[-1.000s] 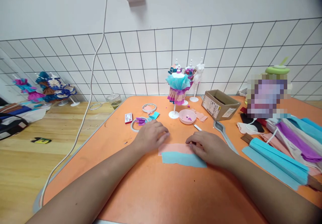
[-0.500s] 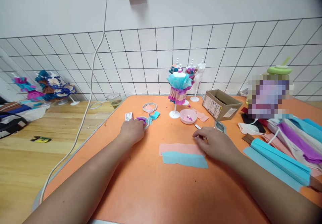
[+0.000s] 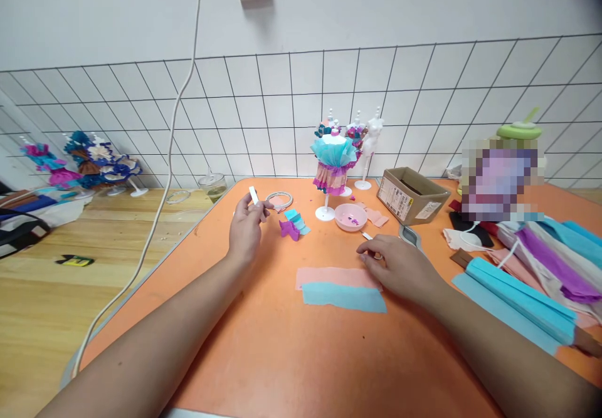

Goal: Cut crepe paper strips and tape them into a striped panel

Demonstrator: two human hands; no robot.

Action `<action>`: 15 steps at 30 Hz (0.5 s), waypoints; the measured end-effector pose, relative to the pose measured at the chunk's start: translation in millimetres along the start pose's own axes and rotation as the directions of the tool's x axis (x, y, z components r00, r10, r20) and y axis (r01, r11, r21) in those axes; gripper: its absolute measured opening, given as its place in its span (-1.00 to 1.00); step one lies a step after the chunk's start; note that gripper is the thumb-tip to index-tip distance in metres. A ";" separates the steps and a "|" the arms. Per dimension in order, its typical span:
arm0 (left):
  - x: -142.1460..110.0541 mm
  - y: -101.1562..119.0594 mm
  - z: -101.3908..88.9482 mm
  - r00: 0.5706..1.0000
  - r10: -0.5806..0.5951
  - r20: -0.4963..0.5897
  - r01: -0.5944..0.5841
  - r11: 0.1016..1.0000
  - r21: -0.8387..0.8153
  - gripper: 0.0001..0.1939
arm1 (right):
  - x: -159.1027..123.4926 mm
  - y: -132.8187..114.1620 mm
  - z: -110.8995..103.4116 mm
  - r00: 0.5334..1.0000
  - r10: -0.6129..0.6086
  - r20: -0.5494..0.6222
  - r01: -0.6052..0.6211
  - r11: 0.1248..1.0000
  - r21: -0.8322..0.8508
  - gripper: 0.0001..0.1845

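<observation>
- Fingers and thumb of the left hand (image 3: 245, 230) are closed on a narrow white item (image 3: 254, 195), raised over the far left part of the orange table (image 3: 282, 355); what it is cannot be told from this angle.
- The right hand (image 3: 402, 266) is low over the table, palm down, its fingers curled; whether they grip anything cannot be told. A small white-ended object (image 3: 367, 235) lies just beyond the fingertips.
- Between the forearms, the pink strip (image 3: 329, 276) and the light blue strip (image 3: 343, 297) lie flat, the blue one overlapping the pink one's near edge. The right hand is at the right end of the pink strip.
- A purple scrap (image 3: 290, 230) and a blue scrap (image 3: 297, 221) touch each other to the right of the left hand, with a white ring (image 3: 279, 201) behind them.
- Beyond the strips stands an upright dress form (image 3: 333, 161) in blue, purple and pink ruffles. Just beside its base is a pink bowl (image 3: 350, 217) holding small purple bits.
- A cardboard box (image 3: 414, 197), open at the top, sits right of the bowl. Farther right, a blue roll (image 3: 522, 299) lies near folded purple material (image 3: 555, 267).
</observation>
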State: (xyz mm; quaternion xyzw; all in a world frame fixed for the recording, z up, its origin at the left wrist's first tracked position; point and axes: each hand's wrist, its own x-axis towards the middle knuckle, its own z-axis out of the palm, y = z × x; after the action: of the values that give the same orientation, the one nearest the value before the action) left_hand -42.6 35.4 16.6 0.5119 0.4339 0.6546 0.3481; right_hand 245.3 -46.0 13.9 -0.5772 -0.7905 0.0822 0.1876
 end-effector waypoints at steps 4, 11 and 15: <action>-26.5 9.4 13.7 0.940 0.133 0.315 -0.163 0.984 0.069 -0.80 | 1.0 0.8 1.9 0.998 0.021 -0.052 -0.019 0.999 0.043 -0.72; -65.4 18.8 30.2 0.538 0.155 0.828 -0.631 0.725 0.275 -0.88 | -6.5 -13.6 0.3 0.982 -0.110 -0.151 0.150 0.948 0.280 -0.64; -64.2 17.9 31.0 0.371 0.170 0.913 -0.805 0.549 0.226 -0.79 | -11.8 -18.4 1.8 0.974 -0.138 -0.180 0.193 0.922 0.335 -0.52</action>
State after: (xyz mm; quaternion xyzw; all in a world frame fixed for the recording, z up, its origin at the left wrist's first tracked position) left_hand 2.3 -22.6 12.7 0.9458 0.2284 0.2200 0.0701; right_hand 231.4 -62.9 16.3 -0.4701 -0.7925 0.1609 0.3538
